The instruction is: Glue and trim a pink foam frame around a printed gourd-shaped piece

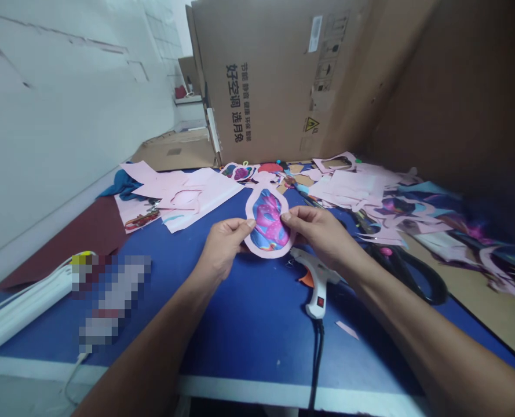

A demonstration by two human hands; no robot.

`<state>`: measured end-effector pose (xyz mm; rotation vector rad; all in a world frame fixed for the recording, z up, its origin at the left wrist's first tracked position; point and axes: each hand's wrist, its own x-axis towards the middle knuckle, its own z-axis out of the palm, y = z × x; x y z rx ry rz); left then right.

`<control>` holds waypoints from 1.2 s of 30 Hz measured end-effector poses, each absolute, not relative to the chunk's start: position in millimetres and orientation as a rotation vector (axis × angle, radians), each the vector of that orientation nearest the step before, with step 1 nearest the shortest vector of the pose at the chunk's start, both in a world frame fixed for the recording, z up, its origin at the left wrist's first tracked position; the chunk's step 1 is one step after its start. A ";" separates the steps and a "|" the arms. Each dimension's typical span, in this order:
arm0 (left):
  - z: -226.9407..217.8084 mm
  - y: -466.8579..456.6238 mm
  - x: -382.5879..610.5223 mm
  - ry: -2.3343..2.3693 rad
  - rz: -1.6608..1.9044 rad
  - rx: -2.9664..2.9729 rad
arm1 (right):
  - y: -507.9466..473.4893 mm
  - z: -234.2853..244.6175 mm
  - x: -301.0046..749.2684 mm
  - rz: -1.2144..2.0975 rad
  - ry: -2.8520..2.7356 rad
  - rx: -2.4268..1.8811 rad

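Observation:
Between my two hands is a pear-shaped cutout (269, 223) with a wide pale pink border and a shiny blue and magenta patterned middle. My left hand (225, 246) pinches its left edge, thumb on top. On the right edge, my right hand (316, 229) grips it the same way. The cutout is raised a little over the blue table (240, 330). Just below my right hand lies a white glue gun (318, 286) with an orange trigger and a dark cable. Black-handled scissors (413, 272) rest to the right of my right forearm.
Pink sheets with cut holes (196, 194) lie at the back left, and pink scraps (357, 188) pile up at the right. A white lamp-like bar (31, 307) and a blurred-out object (116, 298) are at left. A large cardboard box (278, 87) stands behind.

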<state>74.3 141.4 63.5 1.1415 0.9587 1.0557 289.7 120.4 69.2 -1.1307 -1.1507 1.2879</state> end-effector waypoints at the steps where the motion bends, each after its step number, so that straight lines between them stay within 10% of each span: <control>1: 64.2 141.4 74.0 0.954 1.052 1.137 | 120.7 68.8 290.0 1.271 -1.146 -1.138; 36: 59.0 141.3 74.0 0.980 1.147 1.118 | 115.4 68.4 286.4 1.262 -1.184 -1.221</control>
